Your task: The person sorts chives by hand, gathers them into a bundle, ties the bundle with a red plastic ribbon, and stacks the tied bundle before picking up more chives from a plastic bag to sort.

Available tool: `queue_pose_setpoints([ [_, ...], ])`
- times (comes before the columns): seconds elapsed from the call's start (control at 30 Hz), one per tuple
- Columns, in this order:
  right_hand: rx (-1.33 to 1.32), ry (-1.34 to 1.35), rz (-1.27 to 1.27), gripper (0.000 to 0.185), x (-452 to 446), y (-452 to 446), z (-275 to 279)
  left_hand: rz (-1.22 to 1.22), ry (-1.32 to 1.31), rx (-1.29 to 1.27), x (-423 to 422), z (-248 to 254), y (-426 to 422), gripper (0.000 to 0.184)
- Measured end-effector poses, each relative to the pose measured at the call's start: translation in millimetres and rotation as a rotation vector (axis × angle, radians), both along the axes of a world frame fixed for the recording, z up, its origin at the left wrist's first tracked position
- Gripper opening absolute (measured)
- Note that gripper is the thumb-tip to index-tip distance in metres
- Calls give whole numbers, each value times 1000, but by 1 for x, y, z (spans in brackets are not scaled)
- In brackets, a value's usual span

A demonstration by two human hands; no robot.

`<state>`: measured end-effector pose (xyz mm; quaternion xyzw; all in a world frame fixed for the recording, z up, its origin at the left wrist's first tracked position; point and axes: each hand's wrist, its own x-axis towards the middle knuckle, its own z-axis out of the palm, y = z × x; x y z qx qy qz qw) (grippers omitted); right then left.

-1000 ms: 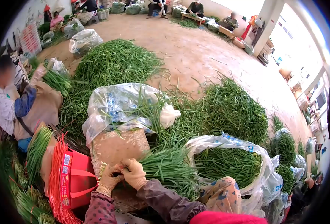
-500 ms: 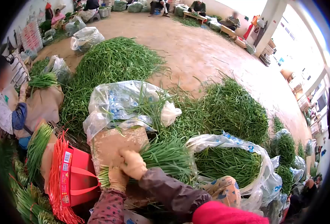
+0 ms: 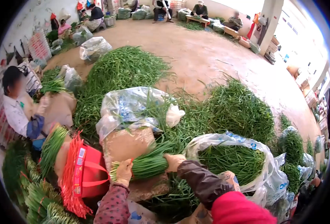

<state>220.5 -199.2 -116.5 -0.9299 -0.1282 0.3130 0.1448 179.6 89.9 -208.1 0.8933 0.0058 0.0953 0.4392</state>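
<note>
Bundle of long green leaves point(image 3: 149, 165) lies across the lower middle of the frame, over the brown surface point(image 3: 129, 145), pale stem ends toward the left. Left hand point(image 3: 123, 173) has its fingers closed on the stem end; right hand point(image 3: 175, 162) grips the leafy side, though some of its fingers are hidden. A thin red band shows beside the left fingers; whether it is knotted, I cannot tell.

Judging by the gathered shape and band, this bundle looks nearly made up. Finished-looking bunches point(image 3: 38, 198) fill the lower left, some with red ties. Much remains loose: greens in the open plastic bag point(image 3: 268, 172) at right, plus heaps at upper left point(image 3: 124, 71) and right of centre point(image 3: 243, 108).

Room is tight at the sides: the red bag point(image 3: 92, 186) sits just beside the left hand, the plastic bag's rim near the right sleeve point(image 3: 202, 181). Bare floor point(image 3: 195, 52) opens well beyond the heaps.
</note>
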Motion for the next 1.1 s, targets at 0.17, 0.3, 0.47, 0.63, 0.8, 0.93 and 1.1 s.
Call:
queue_pose_setpoints([
  [0.17, 10, -100, 184, 35, -29, -5, 54, 141, 325, 364, -32, 77, -15, 40],
  [0.3, -287, -603, 438, 27, -6, 14, 177, 187, 167, -77, -40, 70, -12, 36],
  [0.47, -731, -1177, 606, 16, -5, 59, 269, 77, -199, -936, -26, 136, -51, 13],
  [0.63, -999, -981, 968, 12, -25, 108, 267, 102, -142, -1275, -30, 149, -62, 8],
  [0.8, -1049, -720, 1351, 8, -28, 139, 232, 345, -74, -906, -13, -82, -39, 8],
  [0.93, -417, -1409, 764, 9, -7, 74, 213, 150, 62, -1065, -26, 55, -37, 11],
  [1.1, -232, -913, 488, 56, 62, -15, 186, 158, -275, -555, -5, 126, -39, 11],
])
